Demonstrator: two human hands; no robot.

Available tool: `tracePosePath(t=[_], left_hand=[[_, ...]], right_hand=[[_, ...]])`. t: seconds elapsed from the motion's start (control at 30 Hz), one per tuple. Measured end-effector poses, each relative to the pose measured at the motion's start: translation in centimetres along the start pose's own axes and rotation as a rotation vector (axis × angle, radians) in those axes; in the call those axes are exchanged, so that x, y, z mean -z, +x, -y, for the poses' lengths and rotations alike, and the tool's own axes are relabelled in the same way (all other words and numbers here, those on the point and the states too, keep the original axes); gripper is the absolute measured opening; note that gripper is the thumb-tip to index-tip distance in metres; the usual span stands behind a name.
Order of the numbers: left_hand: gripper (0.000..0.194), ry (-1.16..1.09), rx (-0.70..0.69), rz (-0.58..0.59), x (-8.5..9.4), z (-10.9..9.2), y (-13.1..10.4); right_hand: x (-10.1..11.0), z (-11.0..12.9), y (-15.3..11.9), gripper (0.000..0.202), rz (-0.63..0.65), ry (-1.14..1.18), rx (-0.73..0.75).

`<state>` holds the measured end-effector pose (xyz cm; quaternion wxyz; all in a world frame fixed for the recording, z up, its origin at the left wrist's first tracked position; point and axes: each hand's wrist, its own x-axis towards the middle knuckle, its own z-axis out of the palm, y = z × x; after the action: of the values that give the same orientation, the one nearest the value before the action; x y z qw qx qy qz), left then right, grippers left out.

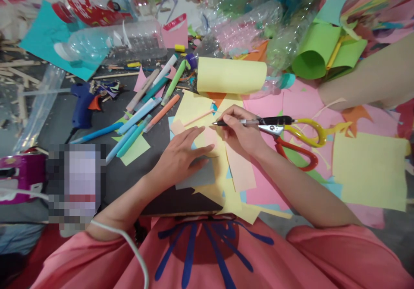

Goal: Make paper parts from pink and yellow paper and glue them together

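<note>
My left hand (181, 153) lies with fingers spread on the paper pieces in the middle of the table. A black-tipped clear pen (239, 122) is pinched in my right hand (237, 129), its point low over a small pale yellow paper piece (211, 140). Close behind the pen's cap lie scissors (318, 133) with one yellow and one red handle. Under both hands are overlapping yellow, pink and blue papers. A pale yellow paper roll (232, 75) lies beyond my hands, and several markers (139, 116) are at its left.
Clear plastic bottles (119, 41) line the back. A blue glue gun (82, 108) rests at the left, near a purple box (22, 177) and a pixelated object (77, 185). Another person's arm (371, 73) reaches in from the right, beside green rolled paper (315, 49).
</note>
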<state>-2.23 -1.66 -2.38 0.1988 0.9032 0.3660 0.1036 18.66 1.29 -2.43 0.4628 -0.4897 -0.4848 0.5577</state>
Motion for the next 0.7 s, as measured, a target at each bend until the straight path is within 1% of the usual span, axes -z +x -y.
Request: tracePosePath(t=[0.1, 0.23, 0.3, 0.43, 0.57, 0.7], left_hand=[[0.031, 0.001, 0.006, 0.0, -0.07, 0.06, -0.04], [0.03, -0.004, -0.01, -0.011, 0.01, -0.01, 0.03], [0.03, -0.011, -0.008, -0.007, 0.12, -0.06, 0.09], [0.03, -0.024, 0.009, 0.017, 0.3, -0.14, 0.16], [0.029, -0.023, 0.023, 0.026, 0.31, -0.17, 0.16], [0.03, -0.025, 0.021, 0.011, 0.18, -0.09, 0.12]], right_hand=[[-0.16, 0.16, -0.28, 0.028, 0.02, -0.066, 0.026], [-0.24, 0.3, -0.65, 0.022, 0.134, -0.206, 0.038], [-0.23, 0.26, -0.74, 0.021, 0.168, -0.239, 0.025], [-0.19, 0.16, -0.69, 0.019, 0.178, -0.237, 0.002], [-0.18, 0.16, -0.54, 0.019, 0.228, -0.245, 0.01], [-0.27, 0.27, -0.5, 0.019, 0.213, -0.273, 0.015]])
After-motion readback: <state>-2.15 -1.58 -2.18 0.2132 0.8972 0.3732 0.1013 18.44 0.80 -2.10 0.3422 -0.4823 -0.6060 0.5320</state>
